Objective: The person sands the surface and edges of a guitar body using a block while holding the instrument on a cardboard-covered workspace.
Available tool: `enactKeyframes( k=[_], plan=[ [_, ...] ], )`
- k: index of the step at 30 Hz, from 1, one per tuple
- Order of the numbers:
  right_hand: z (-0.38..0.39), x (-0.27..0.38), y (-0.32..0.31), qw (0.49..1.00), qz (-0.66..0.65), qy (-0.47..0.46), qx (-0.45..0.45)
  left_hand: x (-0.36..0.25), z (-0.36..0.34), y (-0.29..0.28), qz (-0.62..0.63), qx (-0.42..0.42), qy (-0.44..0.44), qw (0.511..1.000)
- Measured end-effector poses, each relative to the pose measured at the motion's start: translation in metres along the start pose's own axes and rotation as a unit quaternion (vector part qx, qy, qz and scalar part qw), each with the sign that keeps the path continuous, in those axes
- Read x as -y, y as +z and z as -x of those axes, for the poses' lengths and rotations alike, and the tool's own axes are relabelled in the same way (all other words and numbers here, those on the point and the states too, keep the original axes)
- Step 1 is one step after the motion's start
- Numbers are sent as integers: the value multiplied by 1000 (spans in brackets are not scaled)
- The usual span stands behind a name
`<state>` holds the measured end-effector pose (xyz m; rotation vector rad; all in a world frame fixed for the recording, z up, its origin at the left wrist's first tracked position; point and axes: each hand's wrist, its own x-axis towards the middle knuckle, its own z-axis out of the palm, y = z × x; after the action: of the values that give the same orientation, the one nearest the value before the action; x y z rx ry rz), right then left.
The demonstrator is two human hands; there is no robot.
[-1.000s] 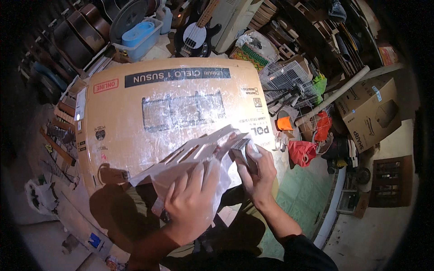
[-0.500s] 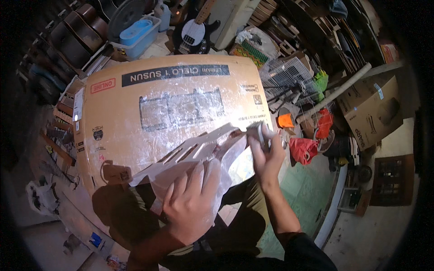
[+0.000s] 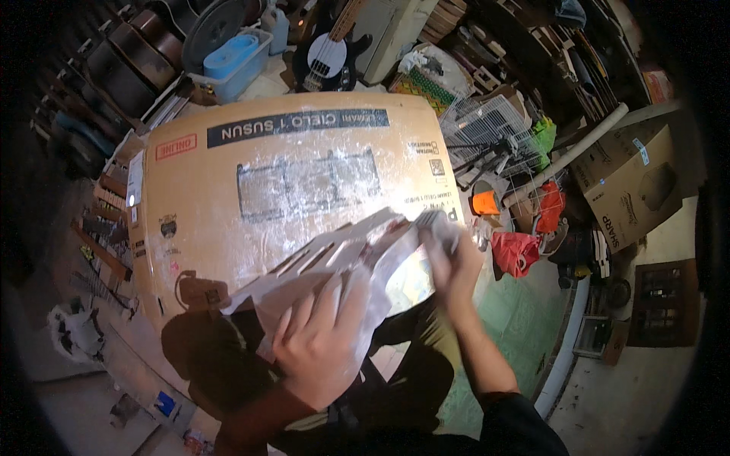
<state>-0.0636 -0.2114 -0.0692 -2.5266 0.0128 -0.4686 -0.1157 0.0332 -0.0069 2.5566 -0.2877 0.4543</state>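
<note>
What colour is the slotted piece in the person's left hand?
The slotted piece in the left hand is whitish, best seen in the head view.

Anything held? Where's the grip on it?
Left hand: pale slotted piece, by its near side. Right hand: small grey block, exact hold blurred.

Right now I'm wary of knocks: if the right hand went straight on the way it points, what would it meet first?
Probably the large brown cardboard box, beyond the small grey block in the blurred right hand; depth is unclear.
</note>
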Motion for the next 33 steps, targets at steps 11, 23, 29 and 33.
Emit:
enactKeyframes(
  k=[11, 23, 29, 33],
  plan=[
    [-4, 23, -14, 983, -178, 29, -21, 0, 0, 3, -8, -42, 1, 999],
    [7, 38, 1, 993, -50, -101, -38, 4, -4, 6, 2, -33, 4, 999],
    [8, 43, -2, 985, -168, -25, -23, 3, -4, 4, 10, -27, 19, 999],
    [-21, 36, 3, 992, -126, 4, 0, 4, -15, 3, 13, -26, 21, 999]
  ],
)
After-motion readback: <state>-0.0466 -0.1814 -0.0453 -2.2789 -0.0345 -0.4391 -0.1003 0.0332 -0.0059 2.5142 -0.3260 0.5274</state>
